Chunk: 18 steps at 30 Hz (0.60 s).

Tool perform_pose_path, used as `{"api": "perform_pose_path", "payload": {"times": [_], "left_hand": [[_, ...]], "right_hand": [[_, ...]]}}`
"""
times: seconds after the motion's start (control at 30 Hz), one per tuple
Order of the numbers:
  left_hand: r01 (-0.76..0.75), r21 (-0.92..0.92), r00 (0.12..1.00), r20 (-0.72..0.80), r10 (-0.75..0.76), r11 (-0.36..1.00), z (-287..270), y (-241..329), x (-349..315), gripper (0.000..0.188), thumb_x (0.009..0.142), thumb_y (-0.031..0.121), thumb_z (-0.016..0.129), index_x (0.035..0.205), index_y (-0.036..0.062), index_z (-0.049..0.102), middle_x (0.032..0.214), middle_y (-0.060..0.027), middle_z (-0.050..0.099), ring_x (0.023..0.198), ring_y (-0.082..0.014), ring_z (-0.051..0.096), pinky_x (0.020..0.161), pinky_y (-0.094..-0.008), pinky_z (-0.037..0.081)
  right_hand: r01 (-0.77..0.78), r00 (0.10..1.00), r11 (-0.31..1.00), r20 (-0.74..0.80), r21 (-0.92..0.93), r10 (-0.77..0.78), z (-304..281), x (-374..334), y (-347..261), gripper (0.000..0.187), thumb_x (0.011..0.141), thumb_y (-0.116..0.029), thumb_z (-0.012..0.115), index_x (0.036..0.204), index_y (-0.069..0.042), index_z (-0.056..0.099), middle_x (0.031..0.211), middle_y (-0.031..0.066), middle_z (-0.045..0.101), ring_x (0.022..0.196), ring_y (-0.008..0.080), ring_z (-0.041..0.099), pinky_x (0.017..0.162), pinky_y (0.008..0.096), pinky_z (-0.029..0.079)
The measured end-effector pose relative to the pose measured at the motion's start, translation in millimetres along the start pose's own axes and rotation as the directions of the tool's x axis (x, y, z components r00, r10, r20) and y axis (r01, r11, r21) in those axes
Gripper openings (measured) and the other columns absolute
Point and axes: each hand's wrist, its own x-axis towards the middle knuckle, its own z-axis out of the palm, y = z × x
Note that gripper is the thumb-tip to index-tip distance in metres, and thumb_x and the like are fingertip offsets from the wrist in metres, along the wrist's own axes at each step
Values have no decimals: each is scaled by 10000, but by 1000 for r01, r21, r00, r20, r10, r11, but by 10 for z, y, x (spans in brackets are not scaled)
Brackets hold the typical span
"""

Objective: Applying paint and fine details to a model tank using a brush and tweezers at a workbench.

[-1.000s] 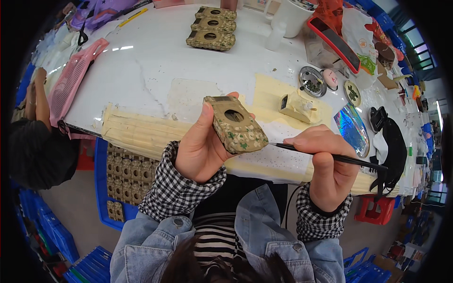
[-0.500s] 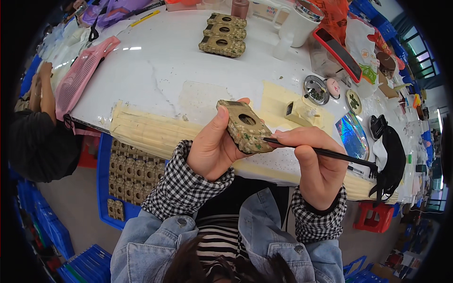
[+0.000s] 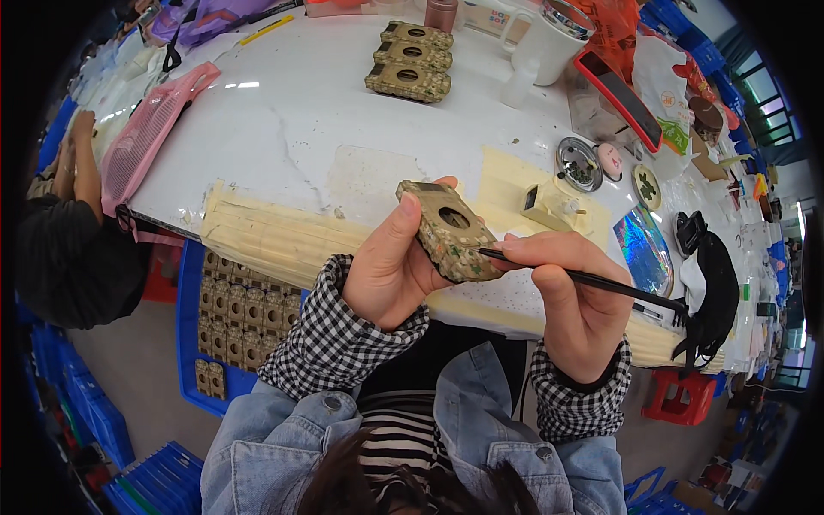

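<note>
My left hand grips a camouflage-patterned casing with a round hole in its face, tilted above the table's near edge. In my right hand is a slim black tool, held like a pen; whether it is a brush or tweezers I cannot make out. Its thin tip meets the casing's lower right side. Beyond my right hand a small cream block with a knob sits on yellow paper. Close by are a round metal dish with dark bits and a round tin with green pieces.
Several similar casings stand in a row at the back. A blue tray of more casings is below left. On the right lie a red-cased phone, a white mug and a black mask. Another person works at far left.
Hardly anything differs: the view has shifted slightly. My hands keep the same grips, and the tool's tip stays at the casing's lower right side.
</note>
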Motion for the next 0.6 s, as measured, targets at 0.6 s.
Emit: {"api": "perform_pose_path", "payload": {"times": [0.6], "left_hand": [[-17,13,1000,-2,17,1000,-1,-11,1,608,971,480,260,1400,51,231,1220,-192,502,1120,-272,545,942,-417,483]], "right_hand": [[7,1000,1000,0,-4,-7,12,16,-7,141,825,-40,644,945,34,657,874,121,670,775,193,629,714,276,484]]}}
